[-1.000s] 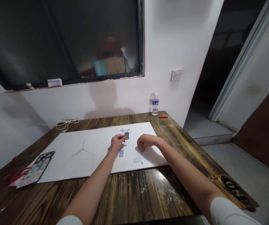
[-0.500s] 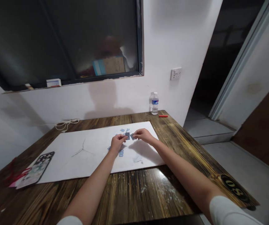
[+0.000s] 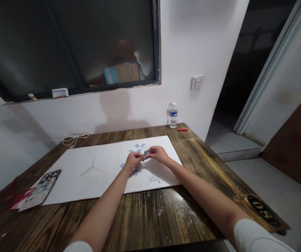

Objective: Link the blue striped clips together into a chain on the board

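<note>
Over the right half of a white board (image 3: 71,185), my left hand (image 3: 134,160) and my right hand (image 3: 158,154) meet, fingertips pinched close together. Between them is a small blue-edged slotted piece (image 3: 146,153); whether it is one piece or two pressed together I cannot make out. Several similar flat pieces lie on the board around my left hand, such as a slotted piece (image 3: 135,171) just below it and another slotted piece (image 3: 137,145) beyond it. A small clear scrap (image 3: 153,178) rests nearer the board's front edge.
The board lies on a dark wooden table (image 3: 150,220). A phone-like patterned case (image 3: 41,189) sits at its left end. Thin wires (image 3: 92,167) lie on the board. Behind are a white cord (image 3: 74,139), a water bottle (image 3: 173,116) and a red stick (image 3: 182,130).
My hands have come together. The two dark slotted pieces, held apart before, one in each hand, are now brought to one spot between my fingertips.
</note>
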`<state>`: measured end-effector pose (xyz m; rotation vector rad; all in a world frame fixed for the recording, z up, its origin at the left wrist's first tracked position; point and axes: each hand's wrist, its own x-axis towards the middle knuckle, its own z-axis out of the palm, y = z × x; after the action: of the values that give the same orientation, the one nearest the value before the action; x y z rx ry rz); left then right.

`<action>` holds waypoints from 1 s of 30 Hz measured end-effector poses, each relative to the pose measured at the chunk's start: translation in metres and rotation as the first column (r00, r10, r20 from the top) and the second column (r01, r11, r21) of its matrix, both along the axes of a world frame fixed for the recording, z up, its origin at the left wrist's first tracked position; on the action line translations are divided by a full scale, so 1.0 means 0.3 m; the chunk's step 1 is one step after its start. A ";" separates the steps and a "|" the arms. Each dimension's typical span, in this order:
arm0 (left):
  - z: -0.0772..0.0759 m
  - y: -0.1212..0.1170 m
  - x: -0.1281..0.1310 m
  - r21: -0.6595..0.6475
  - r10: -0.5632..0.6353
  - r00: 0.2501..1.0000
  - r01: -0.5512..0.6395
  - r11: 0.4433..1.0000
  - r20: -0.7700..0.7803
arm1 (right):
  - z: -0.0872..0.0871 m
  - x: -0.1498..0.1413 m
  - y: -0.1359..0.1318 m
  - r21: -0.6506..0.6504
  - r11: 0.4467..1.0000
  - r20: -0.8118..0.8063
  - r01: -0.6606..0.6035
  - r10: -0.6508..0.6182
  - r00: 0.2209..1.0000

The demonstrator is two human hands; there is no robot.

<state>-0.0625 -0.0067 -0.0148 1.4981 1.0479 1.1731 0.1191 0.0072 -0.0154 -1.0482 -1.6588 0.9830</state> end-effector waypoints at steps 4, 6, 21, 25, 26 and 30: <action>0.002 0.003 0.001 -0.008 -0.007 1.000 0.007 1.000 0.025 | 0.021 0.010 -0.001 -0.016 0.997 0.021 -0.075 0.076 0.997; -0.001 0.012 0.001 -0.032 0.033 0.995 -0.030 0.999 0.099 | 0.045 0.025 -0.006 -0.050 0.985 0.072 -0.162 0.166 0.984; 0.000 0.027 -0.002 -0.073 0.213 0.956 -0.202 0.977 0.203 | 0.111 -0.002 -0.103 -0.199 0.833 0.856 -0.516 0.404 0.323; 0.000 0.030 -0.003 -0.085 0.201 0.955 -0.186 0.979 0.219 | 0.128 0.009 -0.107 -0.196 0.842 0.856 -0.503 0.397 0.331; -0.001 0.031 -0.004 -0.088 0.197 0.955 -0.181 0.979 0.221 | 0.132 0.013 -0.107 -0.190 0.848 0.854 -0.495 0.391 0.343; -0.005 0.034 -0.006 -0.092 0.199 0.955 -0.183 0.979 0.220 | 0.133 0.030 -0.088 -0.125 0.879 0.802 -0.459 0.362 0.476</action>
<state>-0.0644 0.0036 -0.0163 1.1940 1.0809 1.3930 0.1282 -0.0193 0.0246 -1.1187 -2.8223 0.6934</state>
